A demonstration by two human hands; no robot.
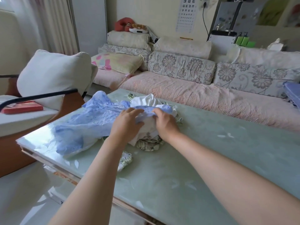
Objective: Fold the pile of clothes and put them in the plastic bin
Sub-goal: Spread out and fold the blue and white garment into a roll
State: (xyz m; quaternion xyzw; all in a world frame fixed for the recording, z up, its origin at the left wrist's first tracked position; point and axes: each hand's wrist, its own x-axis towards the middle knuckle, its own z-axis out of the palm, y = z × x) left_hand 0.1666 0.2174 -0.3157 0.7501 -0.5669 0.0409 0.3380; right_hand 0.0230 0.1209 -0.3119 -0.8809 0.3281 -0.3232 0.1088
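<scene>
A pile of clothes lies on the pale green glass table (211, 159). On top spreads a light blue lace garment (84, 125), draped to the left. Under it sit a white garment (151, 99) and a green floral piece (149, 143). My left hand (126, 124) rests on the blue garment with fingers extended. My right hand (165, 122) grips the blue fabric's edge where it meets the white cloth, fingers curled into it. No plastic bin is in view.
A pink-covered sofa (194, 91) with floral cushions runs behind the table. To the left stands a chair with a white cushion (53, 75) and a red box (22, 108) on a low surface. The table's left corner (21, 142) is near the pile.
</scene>
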